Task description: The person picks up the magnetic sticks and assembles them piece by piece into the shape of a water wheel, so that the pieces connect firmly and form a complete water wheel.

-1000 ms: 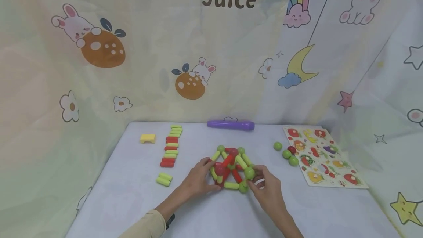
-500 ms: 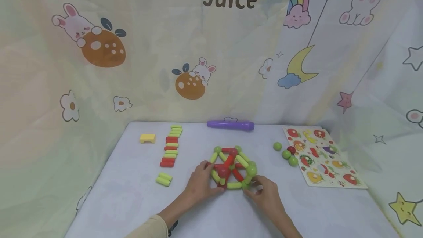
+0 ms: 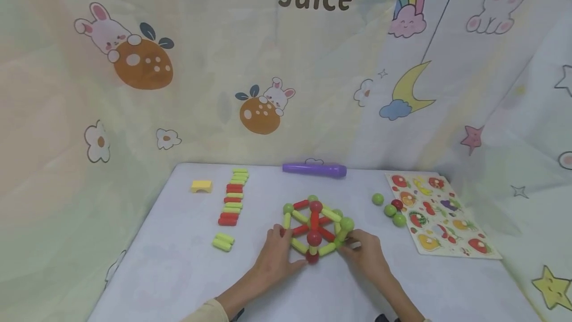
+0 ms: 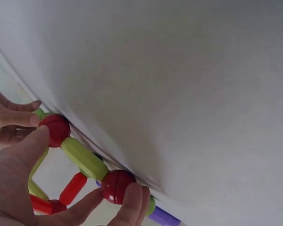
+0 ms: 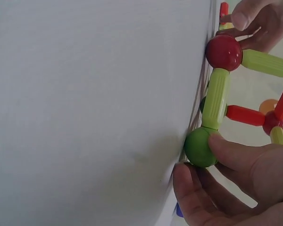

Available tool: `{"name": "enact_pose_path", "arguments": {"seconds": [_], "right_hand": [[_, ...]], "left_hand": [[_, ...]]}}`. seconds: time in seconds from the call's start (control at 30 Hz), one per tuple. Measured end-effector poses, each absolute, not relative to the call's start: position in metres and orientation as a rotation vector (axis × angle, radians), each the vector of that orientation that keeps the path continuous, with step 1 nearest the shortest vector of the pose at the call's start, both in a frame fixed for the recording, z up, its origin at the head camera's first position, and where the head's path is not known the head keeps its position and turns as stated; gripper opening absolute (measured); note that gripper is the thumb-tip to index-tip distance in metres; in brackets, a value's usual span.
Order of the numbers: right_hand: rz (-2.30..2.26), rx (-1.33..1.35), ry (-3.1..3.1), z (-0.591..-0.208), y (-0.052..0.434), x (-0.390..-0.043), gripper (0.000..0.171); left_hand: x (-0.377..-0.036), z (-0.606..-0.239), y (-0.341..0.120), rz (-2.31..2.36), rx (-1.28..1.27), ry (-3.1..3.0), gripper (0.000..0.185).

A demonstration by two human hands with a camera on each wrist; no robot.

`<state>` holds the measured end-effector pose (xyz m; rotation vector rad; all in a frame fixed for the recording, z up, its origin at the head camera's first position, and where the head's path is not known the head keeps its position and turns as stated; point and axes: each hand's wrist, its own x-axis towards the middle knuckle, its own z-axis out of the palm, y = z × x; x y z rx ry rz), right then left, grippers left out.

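Head view shows your left hand (image 3: 276, 257) and right hand (image 3: 364, 257) both grasping the rod-and-ball frame (image 3: 315, 227) at mid-tabletop (image 3: 170, 272). Your left fingers pinch a red ball (image 4: 117, 186) at its near corner; your right fingers pinch a green ball (image 5: 199, 148) on its right side.

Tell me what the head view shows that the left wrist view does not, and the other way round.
Only the head view shows the row of loose sticks, the yellow block, the spare balls and the fruit puzzle board.

Only the left wrist view shows, close up, the left hand's fingertips pressed on a red ball at the frame's bottom edge.

Both show the stick-and-ball frame, the left hand, the right hand, the purple tube and the white table.
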<state>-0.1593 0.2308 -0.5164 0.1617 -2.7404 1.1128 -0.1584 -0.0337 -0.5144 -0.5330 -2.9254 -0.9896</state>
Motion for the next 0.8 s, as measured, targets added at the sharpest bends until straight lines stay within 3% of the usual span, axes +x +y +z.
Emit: {"name": "enact_pose_path", "arguments": {"seconds": [0.47, 0.8], "right_hand": [[1.164, 0.195, -2.754, -0.515, 0.239, -0.164, 0.029], [1.16, 0.247, -2.771, -0.513, 0.244, -0.17, 0.027]], "left_hand": [[-0.155, -0.505, -0.049, -1.044, -0.566, -2.985, 0.067], [-0.177, -0.484, -0.157, -0.429, -0.459, -3.003, 0.026]]}}
